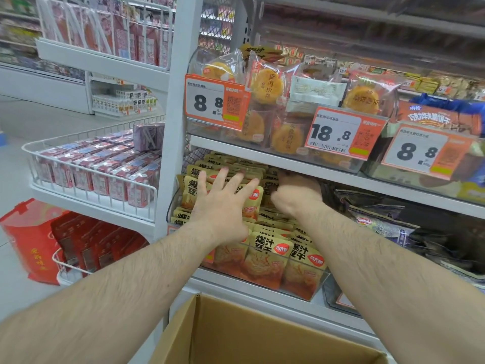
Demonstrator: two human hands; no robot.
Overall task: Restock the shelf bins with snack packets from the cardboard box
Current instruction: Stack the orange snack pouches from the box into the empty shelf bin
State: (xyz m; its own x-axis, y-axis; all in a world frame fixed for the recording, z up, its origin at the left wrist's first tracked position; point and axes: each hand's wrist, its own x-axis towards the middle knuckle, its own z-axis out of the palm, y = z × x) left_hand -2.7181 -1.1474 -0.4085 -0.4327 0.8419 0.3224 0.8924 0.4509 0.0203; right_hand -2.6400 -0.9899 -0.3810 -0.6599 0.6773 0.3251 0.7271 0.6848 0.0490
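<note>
1. Reaching into the lower shelf bin [319, 283], both arms are stretched out over the cardboard box [252, 334], which sits open right below at the bottom of the view.
2. Left hand [223, 203] is flat with fingers spread wide, pressing on the yellow-orange snack packets [265, 258] stacked in that clear bin.
3. Right hand [296, 195] is further back, fingers curled down into the packets under the shelf edge. Looks like it's gripping some, but the fingers are hidden so I can't tell for sure.
4. The white shelf board [288, 160] above hangs pretty low over the bin and covers the back rows.
5. Above that: wrapped round cakes [267, 82] behind 3 orange price tags [341, 132], reading 8.8, 18.8 and 8.8.
6. Dark snack bags [393, 224] sit in the next bin to the right.
7. Off to the left, a white wire basket [91, 166] full of pink cartons, with red boxes [34, 237] below it near the floor.
</note>
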